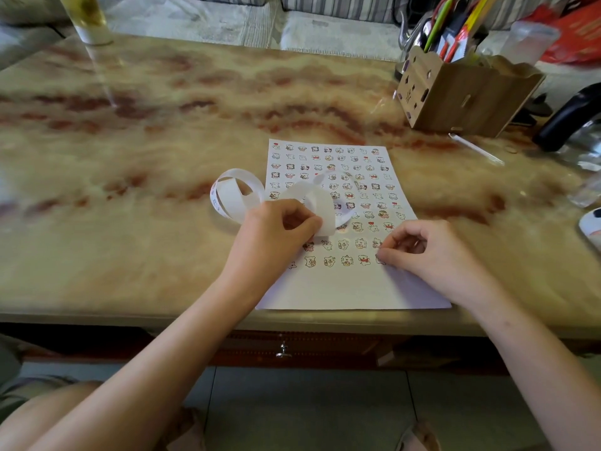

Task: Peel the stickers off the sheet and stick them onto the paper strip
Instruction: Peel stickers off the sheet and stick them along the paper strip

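- the left hand [276, 229] is pinching the paper strip [234, 193] between thumb and curled fingers, holding one end up over the sticker sheet [341, 291] — the rest is curling away in loops to the left, over the table [162, 125].
- the sticker sheet is lying flat right in front of the person, its long axis running away from the table edge, its nearest part bare.
- the right hand [426, 252] is curling in at the right end of the nearest row, fingertips [385, 255] coming down on the last sticker [380, 260] (whether a corner is lifted or gripped, i cannot tell).
- what's mattering here: the held strip end is sitting left of and beyond the right hand, near but apart — so i'm judging the sticker will be travelling a short way up and leftward, with the right hand the nearer one to carry it.
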`<action>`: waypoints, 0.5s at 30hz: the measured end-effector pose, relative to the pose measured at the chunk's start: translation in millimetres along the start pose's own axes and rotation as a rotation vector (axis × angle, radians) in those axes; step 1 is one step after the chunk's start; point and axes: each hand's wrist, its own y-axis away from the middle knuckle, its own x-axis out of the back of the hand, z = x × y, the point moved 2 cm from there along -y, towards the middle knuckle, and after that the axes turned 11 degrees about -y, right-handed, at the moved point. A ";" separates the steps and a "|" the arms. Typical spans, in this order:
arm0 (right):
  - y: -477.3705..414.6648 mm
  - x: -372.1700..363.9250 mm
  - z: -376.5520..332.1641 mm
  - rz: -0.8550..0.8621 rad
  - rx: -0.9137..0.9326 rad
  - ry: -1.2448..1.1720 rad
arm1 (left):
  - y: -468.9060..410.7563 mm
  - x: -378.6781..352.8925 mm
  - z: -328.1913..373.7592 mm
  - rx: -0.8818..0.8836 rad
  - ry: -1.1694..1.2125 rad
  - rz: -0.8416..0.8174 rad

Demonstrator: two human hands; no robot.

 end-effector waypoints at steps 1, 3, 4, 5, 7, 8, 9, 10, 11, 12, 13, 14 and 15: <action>-0.2 1.2 0.2 0.001 -0.002 -0.010 | 0.2 0.1 0.0 0.003 0.000 -0.001; -0.9 2.8 1.5 0.010 -0.010 -0.051 | 0.4 0.1 0.4 0.015 0.000 -0.002; -1.9 3.1 2.9 0.015 -0.015 -0.069 | 0.5 0.2 0.7 0.021 -0.001 -0.002; -2.6 3.5 4.0 0.014 -0.020 -0.074 | 0.5 0.1 0.8 0.025 -0.001 -0.001; -3.7 4.2 5.5 -0.001 -0.026 -0.053 | 0.9 0.3 1.0 0.028 -0.002 -0.001; -4.3 4.6 5.8 -0.009 -0.029 -0.046 | 0.8 0.2 0.9 0.028 -0.005 -0.001; -4.4 5.0 5.2 -0.016 -0.037 -0.048 | 0.9 0.4 0.7 0.026 -0.007 -0.001; -4.1 5.1 4.5 -0.021 -0.049 -0.056 | 0.6 0.4 0.3 0.025 -0.009 -0.001; -3.6 4.9 3.4 -0.030 -0.062 -0.061 | 0.6 0.6 0.1 0.023 -0.007 0.000; -3.4 4.7 2.7 -0.041 -0.071 -0.058 | 0.7 0.6 0.2 0.022 -0.005 0.002; -3.6 4.5 2.0 -0.053 -0.072 -0.043 | 0.8 0.6 0.2 0.021 -0.006 0.004; -4.1 4.7 1.2 -0.066 -0.072 -0.026 | 0.8 0.5 0.3 0.020 -0.011 0.006; -4.5 5.7 0.2 -0.082 -0.077 -0.020 | 0.7 0.4 0.2 0.018 -0.016 0.007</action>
